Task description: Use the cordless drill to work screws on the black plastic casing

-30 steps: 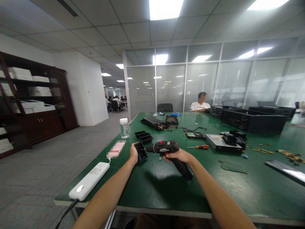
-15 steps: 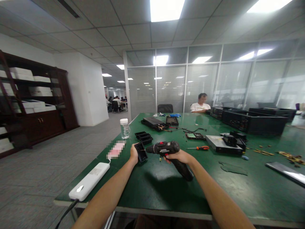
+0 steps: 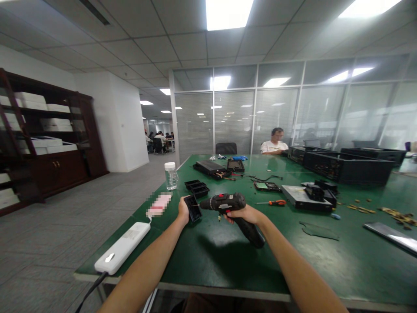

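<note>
My right hand (image 3: pixel 243 214) is wrapped round the grip of a black cordless drill (image 3: pixel 228 201), with a finger by its red trigger. The drill lies level and points left, its thin bit reaching the face of a small black plastic frame (image 3: pixel 194 210). That frame is tilted up, gripped along its left side by my left hand (image 3: pixel 183 209); some of those fingers are hidden behind it. Whether the bit sits in a screw is too small to tell. Just beyond the frame lie similar black plastic pieces (image 3: pixel 196 188).
A water bottle (image 3: pixel 170 175) and a white power strip (image 3: pixel 124 248) stand along the green table's (image 3: pixel 208 269) left side. To the right lie a screwdriver (image 3: pixel 275 203), a silver drive unit (image 3: pixel 304 198) and a glass-like sheet (image 3: pixel 319 230). Black computer cases (image 3: pixel 348 167) stand farther back, near a seated person (image 3: pixel 274 142).
</note>
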`<state>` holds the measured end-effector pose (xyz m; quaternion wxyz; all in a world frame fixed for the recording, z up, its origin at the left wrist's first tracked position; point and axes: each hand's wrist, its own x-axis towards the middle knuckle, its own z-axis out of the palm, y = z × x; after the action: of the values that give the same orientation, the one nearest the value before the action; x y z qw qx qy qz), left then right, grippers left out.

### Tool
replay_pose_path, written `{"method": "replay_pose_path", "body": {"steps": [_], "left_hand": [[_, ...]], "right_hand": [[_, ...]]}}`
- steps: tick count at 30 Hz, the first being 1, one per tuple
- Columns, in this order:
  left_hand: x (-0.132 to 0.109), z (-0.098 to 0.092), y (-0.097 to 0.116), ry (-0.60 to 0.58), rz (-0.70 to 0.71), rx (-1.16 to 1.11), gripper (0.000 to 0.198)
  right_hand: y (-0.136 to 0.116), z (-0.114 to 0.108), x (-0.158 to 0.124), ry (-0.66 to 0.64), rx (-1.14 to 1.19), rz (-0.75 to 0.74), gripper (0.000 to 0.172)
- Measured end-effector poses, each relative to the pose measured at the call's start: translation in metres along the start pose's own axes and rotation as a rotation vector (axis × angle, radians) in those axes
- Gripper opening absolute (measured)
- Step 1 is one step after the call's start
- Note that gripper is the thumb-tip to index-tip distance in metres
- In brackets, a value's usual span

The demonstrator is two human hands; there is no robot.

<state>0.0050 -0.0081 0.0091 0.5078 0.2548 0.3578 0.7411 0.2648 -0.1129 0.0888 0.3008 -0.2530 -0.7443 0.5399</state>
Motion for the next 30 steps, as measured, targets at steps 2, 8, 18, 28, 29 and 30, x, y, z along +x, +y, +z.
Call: {"method": "replay_pose_path", "body": {"steps": [2,8,18,28,29,30], "left_hand": [[0.0001,-0.0001,-0.0001,0.000,-0.002,0.017,0.021],[0.0011,-0.0002,-0.0010,-0.009,-0.024,0.008,0.024],[0.0041,-0.0032,-0.0042,-0.011,0.028,0.056,0.026],[0.0044,-0.0028,-0.0031,-0.001,0.009,0.034,0.023],[0.0043,-0.0025,-0.0029,-0.004,0.003,0.029,0.023],[0.0042,-0.0022,-0.0027,-0.006,-0.002,0.024,0.023]], "right_hand": [[0.0009,-0.0002,0.0000,0.007,0.013,0.003,0.027],[0.0046,-0.0014,0.0004,-0.002,0.032,-0.007,0.025],[0.0071,-0.0037,0.0012,-0.019,-0.019,-0.005,0.023],[0.0083,-0.0035,0.0010,0.008,0.014,-0.002,0.023],[0.0086,-0.0036,0.0010,0.011,0.017,0.003,0.023],[0.0089,-0.0037,0.0010,0.013,0.020,0.006,0.023]]}}
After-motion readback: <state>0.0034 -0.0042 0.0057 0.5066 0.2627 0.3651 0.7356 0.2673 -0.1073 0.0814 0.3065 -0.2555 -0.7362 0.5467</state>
